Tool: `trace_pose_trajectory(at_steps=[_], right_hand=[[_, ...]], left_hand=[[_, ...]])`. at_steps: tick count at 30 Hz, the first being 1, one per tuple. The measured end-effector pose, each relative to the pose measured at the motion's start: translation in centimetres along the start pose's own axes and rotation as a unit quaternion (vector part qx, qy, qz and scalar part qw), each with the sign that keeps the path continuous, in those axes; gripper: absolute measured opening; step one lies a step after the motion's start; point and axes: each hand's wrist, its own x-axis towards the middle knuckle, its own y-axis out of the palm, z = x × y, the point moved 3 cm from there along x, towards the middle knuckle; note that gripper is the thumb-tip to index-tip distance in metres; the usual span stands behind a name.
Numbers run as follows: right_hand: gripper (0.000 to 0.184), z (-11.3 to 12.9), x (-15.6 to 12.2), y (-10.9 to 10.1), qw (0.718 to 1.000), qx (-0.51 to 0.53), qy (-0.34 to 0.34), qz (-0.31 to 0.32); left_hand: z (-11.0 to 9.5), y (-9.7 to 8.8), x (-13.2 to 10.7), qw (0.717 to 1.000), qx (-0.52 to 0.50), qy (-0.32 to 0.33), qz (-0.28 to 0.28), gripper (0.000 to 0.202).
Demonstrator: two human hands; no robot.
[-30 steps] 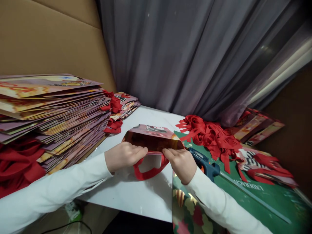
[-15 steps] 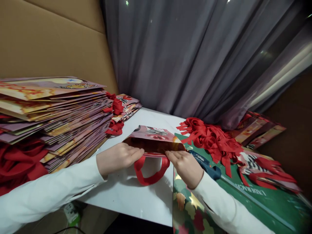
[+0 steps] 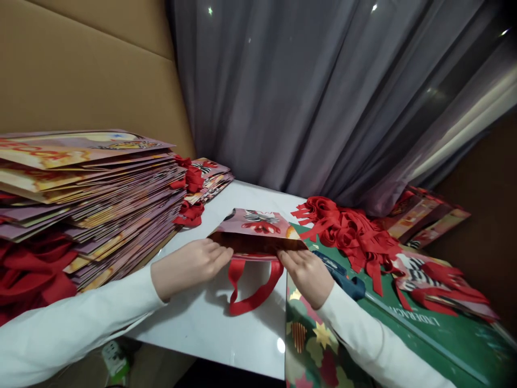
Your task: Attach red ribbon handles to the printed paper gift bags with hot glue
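Note:
A small printed paper gift bag [image 3: 258,229] lies flat on the white table [image 3: 226,328], its mouth toward me. A red ribbon handle [image 3: 252,288] loops out from its near edge. My left hand [image 3: 189,265] presses its stretched fingers on the bag's near edge at the left end of the handle. At the right end, my right hand [image 3: 309,277] presses down with its fingers close together. Neither hand grips anything that I can see.
A tall stack of flat printed bags [image 3: 89,188] with red handles fills the left. A heap of red ribbon strips [image 3: 347,229] lies at the right on a green sheet [image 3: 424,334], beside a dark blue glue gun [image 3: 343,277]. A grey curtain [image 3: 323,91] hangs behind.
The bag's mouth, held open a second ago, has been pressed nearly flat. The red handle now hangs lower toward me. My left hand has slid slightly left.

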Motion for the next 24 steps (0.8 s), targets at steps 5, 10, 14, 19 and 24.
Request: trace_pose_trajectory(at_steps=[5,10,14,19,24], right_hand=[[0.029,0.0,-0.2,0.8,0.998,0.001,0.039,-0.055],[0.033,-0.2,1.2,2.8,0.979,0.058,0.177,-0.082],[0.039,0.3,2.9,3.7,0.884,0.234,0.381,-0.137],[0.028,2.8,3.5,5.4,0.731,0.436,0.494,-0.177],[0.025,6.0,3.3,9.9,0.461,0.657,0.565,-0.191]], left_hand=[[1.6,0.2,-0.2,0.998,-0.01,0.048,-0.026,0.032],[3.2,-2.9,3.1,0.983,0.088,0.035,-0.154,0.042],[1.7,-5.2,5.5,0.951,0.081,-0.112,-0.276,0.052],[-1.5,-1.9,7.0,0.977,-0.047,-0.078,-0.192,0.035],[2.0,4.1,8.0,0.967,-0.135,-0.205,-0.071,0.046]])
